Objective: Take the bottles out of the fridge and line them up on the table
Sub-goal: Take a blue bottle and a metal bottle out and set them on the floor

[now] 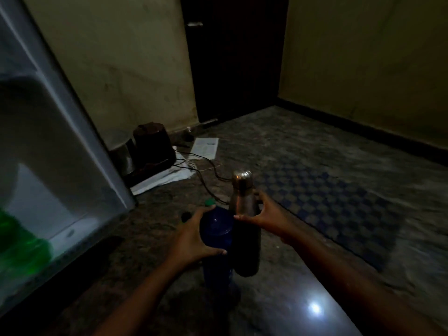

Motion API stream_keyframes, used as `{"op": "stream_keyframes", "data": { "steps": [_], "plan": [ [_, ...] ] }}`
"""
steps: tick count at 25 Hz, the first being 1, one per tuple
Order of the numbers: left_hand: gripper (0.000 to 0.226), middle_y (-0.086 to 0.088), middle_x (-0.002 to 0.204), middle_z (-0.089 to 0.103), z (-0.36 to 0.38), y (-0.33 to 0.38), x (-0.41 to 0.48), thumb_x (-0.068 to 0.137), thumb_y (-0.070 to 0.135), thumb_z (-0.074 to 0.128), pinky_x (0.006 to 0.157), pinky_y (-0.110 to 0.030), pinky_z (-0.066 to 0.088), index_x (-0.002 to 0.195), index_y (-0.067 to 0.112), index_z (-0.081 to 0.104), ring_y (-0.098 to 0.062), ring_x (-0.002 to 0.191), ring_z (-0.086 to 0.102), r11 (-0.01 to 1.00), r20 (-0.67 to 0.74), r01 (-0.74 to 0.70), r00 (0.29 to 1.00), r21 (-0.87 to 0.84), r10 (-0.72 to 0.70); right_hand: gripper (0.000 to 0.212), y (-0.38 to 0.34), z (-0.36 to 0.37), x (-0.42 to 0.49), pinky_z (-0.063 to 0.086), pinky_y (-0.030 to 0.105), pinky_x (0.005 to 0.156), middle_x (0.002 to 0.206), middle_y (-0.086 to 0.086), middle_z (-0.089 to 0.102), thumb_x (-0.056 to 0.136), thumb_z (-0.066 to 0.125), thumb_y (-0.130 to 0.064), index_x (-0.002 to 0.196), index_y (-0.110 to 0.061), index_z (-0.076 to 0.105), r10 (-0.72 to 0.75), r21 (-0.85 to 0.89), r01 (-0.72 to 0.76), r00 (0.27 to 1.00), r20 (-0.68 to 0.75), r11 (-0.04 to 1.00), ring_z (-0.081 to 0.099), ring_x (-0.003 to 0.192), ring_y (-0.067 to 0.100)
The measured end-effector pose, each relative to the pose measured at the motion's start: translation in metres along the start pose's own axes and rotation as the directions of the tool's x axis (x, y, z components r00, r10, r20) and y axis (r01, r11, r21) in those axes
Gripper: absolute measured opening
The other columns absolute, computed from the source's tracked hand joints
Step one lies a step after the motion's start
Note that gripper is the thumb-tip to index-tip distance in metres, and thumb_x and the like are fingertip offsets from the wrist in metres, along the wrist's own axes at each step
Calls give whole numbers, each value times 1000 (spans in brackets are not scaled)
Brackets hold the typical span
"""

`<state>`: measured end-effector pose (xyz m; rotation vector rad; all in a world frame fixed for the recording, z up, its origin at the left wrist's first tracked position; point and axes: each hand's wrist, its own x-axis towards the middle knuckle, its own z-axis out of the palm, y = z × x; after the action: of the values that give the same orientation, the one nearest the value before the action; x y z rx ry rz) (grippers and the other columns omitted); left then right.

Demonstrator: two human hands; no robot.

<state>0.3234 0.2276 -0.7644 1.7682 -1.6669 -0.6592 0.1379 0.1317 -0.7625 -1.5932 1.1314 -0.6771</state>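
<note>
The left grip point(191, 238) curled thumb and fingers round a blue bottle point(215, 229) with a green cap point(210, 202), just right of the open fridge door point(48, 141). The right grip point(266, 214) wrapped a steel bottle point(242, 190), which touched the blue one's far side from that door. Both stood upright; what they rested on could not be told. Blurred green shapes point(19, 251) sat low in the door.
</note>
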Motion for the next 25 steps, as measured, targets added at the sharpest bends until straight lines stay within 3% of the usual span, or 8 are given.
{"op": "stream_keyframes", "data": {
  "steps": [3,6,8,12,18,20,22,25],
  "plan": [
    [89,13,115,49,55,-4,28,45,25,91,79,-7,38,119,28,41,-9,113,50,999,-15,-9,1000,-43,9,77,45,-15,8,44,23,86,125,6,55,64,83,-18,130,-12,42,48,12,-47,993,-110,999,55,115,18],
    [83,-5,124,54,95,-8,59,52,20,88,86,-22,40,121,16,43,-22,118,51,998,-48,14,999,-57,-17,79,84,-26,22,45,33,98,131,8,54,62,84,-21,129,-15,42,81,2,-82,972,-220,997,53,120,22],
    [81,-12,129,50,112,-9,76,56,16,86,86,-24,36,124,8,42,-27,119,49,999,-54,23,998,-26,-25,79,102,-32,30,45,41,102,132,8,54,63,83,-22,130,-17,42,76,-3,-80,960,-269,997,53,120,22],
    [84,-17,130,47,131,-20,102,55,16,86,93,-28,36,125,4,41,-31,122,45,999,-46,17,999,42,-15,75,124,-37,44,45,41,101,132,11,54,66,80,-12,130,-15,42,77,22,-73,953,-292,997,53,119,22],
    [96,-11,147,29,120,-8,116,62,27,83,108,-28,27,139,13,27,-26,136,30,992,42,-25,999,121,20,72,135,-36,46,44,36,102,126,1,54,69,79,-17,131,-19,43,103,94,-78,946,-308,993,51,116,14],
    [94,-11,152,22,93,-2,105,70,34,76,110,-30,25,143,14,21,-26,139,26,979,-37,-48,998,200,56,71,137,-32,43,43,34,102,128,-2,53,70,79,-17,132,-20,43,89,87,-67,957,-278,994,50,117,12],
    [82,-11,148,31,64,-2,91,76,34,70,106,-32,30,143,15,26,-26,135,33,972,-178,-85,976,218,125,72,138,-26,40,42,35,102,131,-5,51,70,78,-20,133,-23,42,97,74,-80,958,-271,994,49,120,12],
    [66,-11,142,44,55,1,68,80,33,66,101,-30,33,137,15,39,-25,129,42,989,-204,-69,974,133,95,68,135,-22,32,41,39,106,133,0,53,75,73,-20,135,-20,42,212,137,-177,925,-315,975,49,123,18]
  ]
}}
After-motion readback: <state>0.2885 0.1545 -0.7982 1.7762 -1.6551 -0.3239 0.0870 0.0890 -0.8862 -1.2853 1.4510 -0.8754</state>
